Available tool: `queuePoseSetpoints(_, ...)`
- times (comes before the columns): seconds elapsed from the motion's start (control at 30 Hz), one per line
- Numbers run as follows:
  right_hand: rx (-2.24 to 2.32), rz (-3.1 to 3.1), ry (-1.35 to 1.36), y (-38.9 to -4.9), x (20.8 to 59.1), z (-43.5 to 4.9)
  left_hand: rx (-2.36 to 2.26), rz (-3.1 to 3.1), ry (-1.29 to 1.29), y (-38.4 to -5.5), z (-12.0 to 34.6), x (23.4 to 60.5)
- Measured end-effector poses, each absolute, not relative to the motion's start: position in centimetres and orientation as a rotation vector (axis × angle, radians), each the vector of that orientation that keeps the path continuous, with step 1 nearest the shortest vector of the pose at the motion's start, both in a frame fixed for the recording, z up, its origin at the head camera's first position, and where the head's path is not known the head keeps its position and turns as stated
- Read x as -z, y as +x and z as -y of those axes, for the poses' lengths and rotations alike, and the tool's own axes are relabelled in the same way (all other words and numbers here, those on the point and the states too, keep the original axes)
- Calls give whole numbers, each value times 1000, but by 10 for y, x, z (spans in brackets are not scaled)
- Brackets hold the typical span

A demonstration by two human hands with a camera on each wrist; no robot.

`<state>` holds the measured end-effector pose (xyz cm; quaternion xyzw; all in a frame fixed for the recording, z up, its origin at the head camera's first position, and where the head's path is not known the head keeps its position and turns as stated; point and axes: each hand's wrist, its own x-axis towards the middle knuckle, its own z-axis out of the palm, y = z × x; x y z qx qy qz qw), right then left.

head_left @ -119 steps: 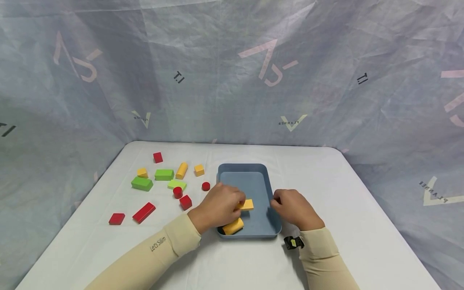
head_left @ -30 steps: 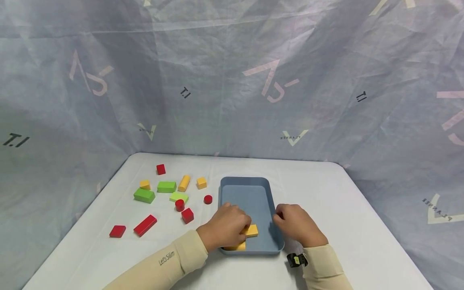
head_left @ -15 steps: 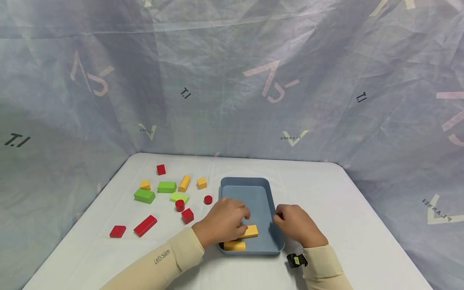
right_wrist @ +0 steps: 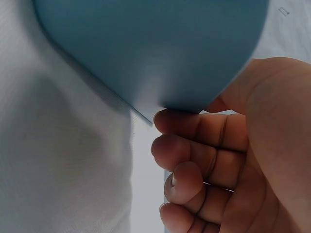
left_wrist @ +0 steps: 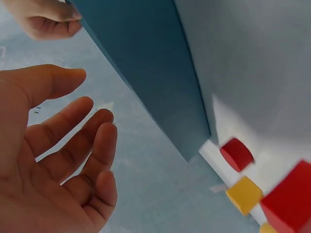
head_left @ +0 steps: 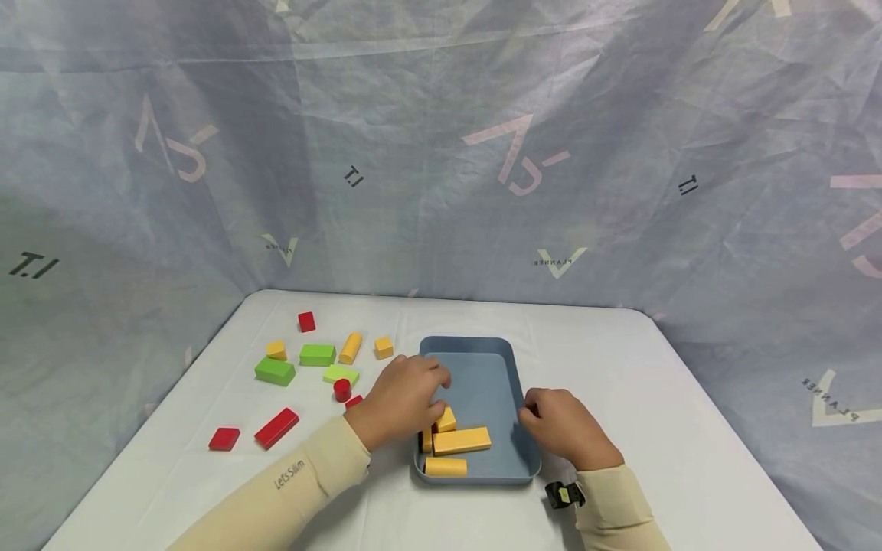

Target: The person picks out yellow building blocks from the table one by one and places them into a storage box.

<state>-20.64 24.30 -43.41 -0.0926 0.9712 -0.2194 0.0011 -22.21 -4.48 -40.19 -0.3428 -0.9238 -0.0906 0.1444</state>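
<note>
In the head view a blue-grey tray (head_left: 475,375) holds several yellow blocks at its near left. Among them are a long block (head_left: 463,441), a rounded block (head_left: 445,467) at the near wall and a smaller block (head_left: 446,418). My left hand (head_left: 402,398) hovers over the tray's left wall. Its fingers (left_wrist: 99,145) are loosely bent with nothing between them in the left wrist view. At the tray's right side, my right hand (head_left: 568,427) pinches the rim; the right wrist view has its curled fingers (right_wrist: 177,150) under the tray wall (right_wrist: 155,53).
Left of the tray lie red blocks (head_left: 276,428), green blocks (head_left: 275,372), a yellow cylinder (head_left: 351,348) and a yellow cube (head_left: 383,348). A red cylinder (head_left: 342,390) stands near the left hand. The white table (head_left: 620,367) meets a grey cloth backdrop (head_left: 441,191).
My left hand has let go of a yellow block in the tray and moved left and away, uncovering the yellow blocks. It now hides the red disc. The right hand stays on the rim.
</note>
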Motion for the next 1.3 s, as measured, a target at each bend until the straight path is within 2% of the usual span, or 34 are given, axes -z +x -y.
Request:
queuePoseSetpoints(0.83,678,-3065,-323,-209,435,-245,227,2760,-633,-253,94,403)
queuePoseSetpoints(1.3,683,-3062,-322,-209,435,-246,159,2847,-554,-266,111,405)
